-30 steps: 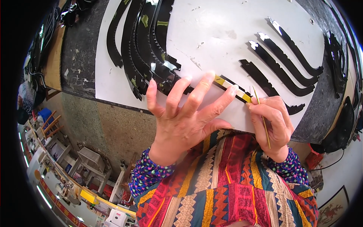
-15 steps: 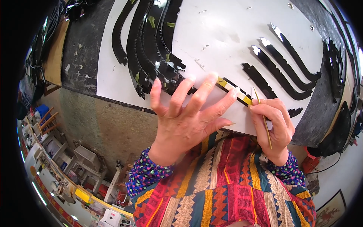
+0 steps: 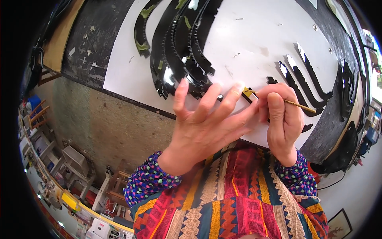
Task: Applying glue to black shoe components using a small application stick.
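My left hand point(image 3: 207, 129) lies with its fingers spread, the index fingertip pressed at the end of a yellow patch point(image 3: 248, 93) on a narrow black strip. Most of that strip is hidden under my hands. My right hand point(image 3: 284, 123) pinches a thin brass-coloured stick point(image 3: 301, 106) between thumb and fingers. The stick slants across the hand, its tip at the yellow patch. Beyond my left fingers lie several glossy, curved black pieces point(image 3: 161, 49) with notched edges, some with yellow-green patches on them.
A white sheet point(image 3: 254, 44) covers part of the dark, worn tabletop point(image 3: 97, 36). Several slim black pieces point(image 3: 308, 65) with hooked ends lie on the right. More dark pieces point(image 3: 345, 89) sit at the table's right side. A wooden stool point(image 3: 39, 113) stands on the floor, left.
My right hand has turned over and moved up to the left hand. The stick has swung from nearly upright to nearly level, its tip now at the yellow patch. The whole view has shifted slightly.
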